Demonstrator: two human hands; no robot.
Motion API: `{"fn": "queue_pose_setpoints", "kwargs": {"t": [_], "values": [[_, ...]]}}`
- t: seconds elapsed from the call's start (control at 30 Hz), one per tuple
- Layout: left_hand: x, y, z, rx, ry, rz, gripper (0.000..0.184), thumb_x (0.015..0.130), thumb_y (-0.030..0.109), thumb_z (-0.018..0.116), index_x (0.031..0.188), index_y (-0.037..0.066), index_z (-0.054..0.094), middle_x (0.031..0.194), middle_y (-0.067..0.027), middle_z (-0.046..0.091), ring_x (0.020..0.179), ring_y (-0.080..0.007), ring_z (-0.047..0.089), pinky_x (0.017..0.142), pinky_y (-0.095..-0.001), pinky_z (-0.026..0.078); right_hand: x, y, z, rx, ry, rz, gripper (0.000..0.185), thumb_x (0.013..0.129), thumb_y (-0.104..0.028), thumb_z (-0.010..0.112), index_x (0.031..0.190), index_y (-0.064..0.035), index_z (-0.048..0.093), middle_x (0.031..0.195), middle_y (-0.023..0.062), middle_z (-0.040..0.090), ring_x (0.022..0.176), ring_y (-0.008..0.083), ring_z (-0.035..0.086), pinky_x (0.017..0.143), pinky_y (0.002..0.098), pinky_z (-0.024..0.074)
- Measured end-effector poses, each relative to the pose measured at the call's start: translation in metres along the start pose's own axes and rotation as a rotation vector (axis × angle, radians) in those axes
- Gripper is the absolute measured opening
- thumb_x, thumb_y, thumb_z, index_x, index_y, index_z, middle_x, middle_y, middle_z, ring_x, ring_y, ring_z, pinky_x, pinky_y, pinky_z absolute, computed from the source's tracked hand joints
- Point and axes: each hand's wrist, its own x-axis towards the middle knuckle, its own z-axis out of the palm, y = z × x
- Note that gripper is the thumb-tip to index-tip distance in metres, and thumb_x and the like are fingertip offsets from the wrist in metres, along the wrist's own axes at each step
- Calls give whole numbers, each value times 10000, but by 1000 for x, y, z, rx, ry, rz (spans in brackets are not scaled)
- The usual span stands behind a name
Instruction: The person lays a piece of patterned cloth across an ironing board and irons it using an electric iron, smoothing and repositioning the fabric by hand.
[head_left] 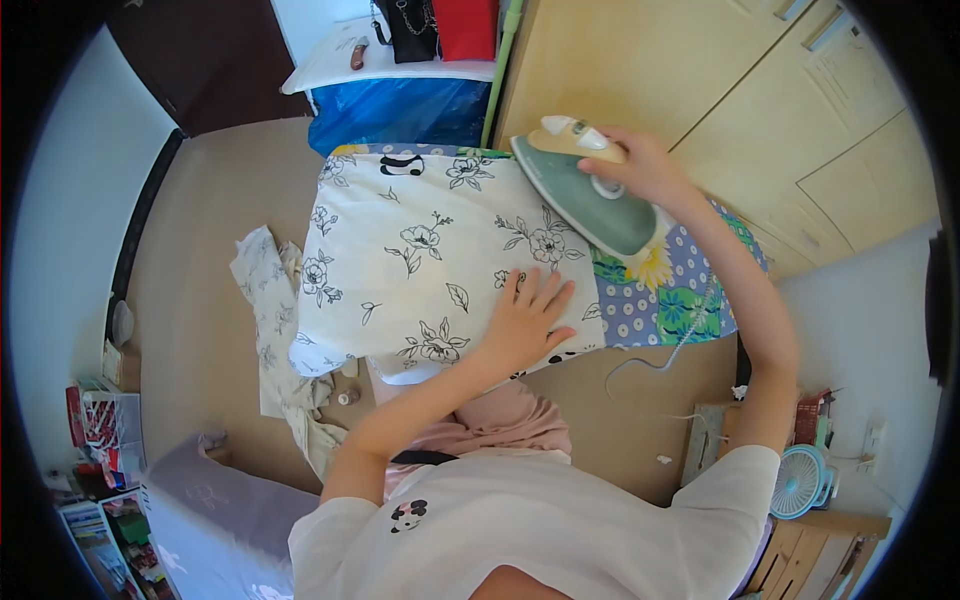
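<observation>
White cloth with black floral prints [390,235] lies spread over an ironing board with a blue, green and yellow patterned cover [640,315]. My left hand [525,325] rests flat on the cloth near its lower right part, fingers spread. Around the handle of a green and cream iron [590,190] my right hand [640,170] is wrapped. The iron is over the cloth's upper right edge, tilted, its soleplate hidden; whether it touches the cloth I cannot tell. A cord [680,350] hangs by the board's right part.
More floral cloth [275,320] hangs to the floor at the left. Wooden cabinets [740,90] stand behind the board, beside a green pole [500,80] and a white shelf [335,62] with bags. A small blue fan [800,480] is at the lower right.
</observation>
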Motion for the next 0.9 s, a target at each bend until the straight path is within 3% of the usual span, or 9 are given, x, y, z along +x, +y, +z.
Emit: {"fn": "queue_pose_setpoints", "kwargs": {"t": [0.1, 0.23, 0.3, 0.43, 0.6, 0.67, 0.7, 0.83, 0.9], "values": [[-1, 8, -7, -33, -35, -96, 507, 765, 360, 551, 1163, 63, 451, 1073, -137, 454, 1014, -317, 409, 875, -473, 295, 5, -7, 22, 89, -80, 20, 523, 708, -348, 672, 1100, -28, 539, 888, 87, 595, 752, 133, 568, 564, 260, 471], [-20, 7, -26, -232, 13, -145, 409, 728, 290, 595, 1058, 72, 492, 969, -99, 451, 1007, -272, 414, 842, -432, 310, 2, -16, 39, 141, -179, 138, 589, 730, -271, 657, 1214, -35, 420, 921, 117, 575, 615, 141, 566, 433, 246, 457], [-35, -1, -55, -383, 8, -223, 360, 714, 222, 605, 1014, 65, 482, 992, -115, 448, 1010, -293, 409, 858, -432, 304, 5, -13, 39, 225, -220, 212, 630, 736, -240, 652, 1255, -48, 351, 922, 134, 565, 597, 150, 565, 432, 249, 457], [-59, -53, -89, -24, 12, -410, 400, 768, 196, 555, 1127, 47, 460, 1186, -159, 417, 1143, -350, 339, 947, -467, 245, 3, -11, 39, 741, -393, 390, 763, 767, -166, 628, 1339, -74, 131, 934, 181, 538, 565, 176, 576, 438, 268, 464], [-65, -78, -104, 219, -101, -449, 412, 802, 211, 511, 1178, 54, 452, 1259, -139, 391, 1200, -340, 293, 996, -463, 190, -4, -4, 33, 1167, -292, 591, 619, 847, -208, 533, 1329, -68, 172, 862, 159, 573, 659, 184, 608, 538, 282, 489], [-64, -75, -103, 223, -109, -437, 405, 806, 217, 503, 1175, 57, 459, 1266, -132, 388, 1205, -335, 289, 1006, -459, 172, 15, 36, 18, 688, -404, 264, 474, 878, -284, 464, 1281, -74, 326, 807, 110, 594, 715, 167, 605, 628, 269, 482], [-64, -75, -102, 240, -120, -442, 406, 808, 222, 503, 1176, 58, 458, 1267, -130, 387, 1207, -334, 288, 1009, -458, 168, 27, 76, 25, 551, -208, 221, 388, 883, -331, 428, 1157, -66, 499, 796, 65, 605, 769, 153, 595, 677, 265, 464], [-61, -72, -102, 242, -134, -466, 405, 802, 208, 509, 1173, 56, 457, 1258, -127, 397, 1210, -327, 288, 1019, -455, 149, 33, 158, 58, 214, 229, 137, 303, 843, -278, 491, 1028, -56, 581, 777, 68, 604, 768, 193, 578, 662, 295, 450], [-56, -70, -104, 219, -129, -467, 395, 788, 174, 521, 1161, 53, 466, 1255, -127, 401, 1211, -326, 289, 1014, -447, 170, 26, 169, 83, -4, 415, -144, 196, 770, -267, 559, 828, -88, 612, 797, 67, 590, 714, 238, 542, 648, 362, 415]]}}
